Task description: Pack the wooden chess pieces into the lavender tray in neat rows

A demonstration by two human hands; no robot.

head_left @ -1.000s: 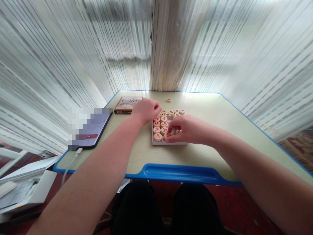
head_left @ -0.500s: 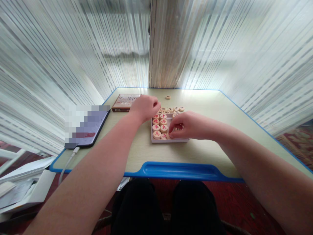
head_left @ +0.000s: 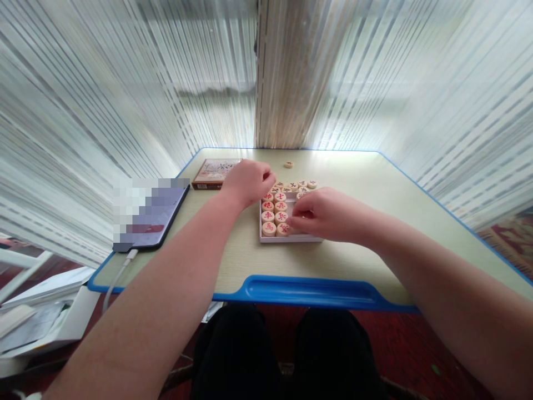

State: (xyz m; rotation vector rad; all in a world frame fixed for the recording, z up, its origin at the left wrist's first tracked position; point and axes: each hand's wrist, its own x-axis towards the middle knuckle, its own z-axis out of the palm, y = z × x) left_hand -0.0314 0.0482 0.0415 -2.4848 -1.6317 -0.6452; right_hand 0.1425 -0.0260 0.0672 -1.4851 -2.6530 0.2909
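Compared with a second ago, the red-lettered xiangqi piece point(head_left: 282, 229) at the near end of the second column, which sat tilted under the fingers, now lies flat in the white tray point(head_left: 291, 239). The right hand point(head_left: 318, 214) has shifted slightly rightward; its fingers are bent beside that piece, and I cannot tell whether they grip anything. The left hand point(head_left: 250, 180) stays loosely curled by the tray's far-left corner, its contents hidden.

Black-lettered xiangqi pieces point(head_left: 292, 186) cluster just beyond the tray, with a lone piece point(head_left: 289, 165) farther back. A printed box point(head_left: 208, 173) and a tablet point(head_left: 156, 219) with a white charging cable point(head_left: 117, 279) lie to the left on the pale wood-grain table point(head_left: 353, 172), edged in blue. Striped sheer curtains point(head_left: 208, 72) surround it above a dark red floor point(head_left: 400, 341).
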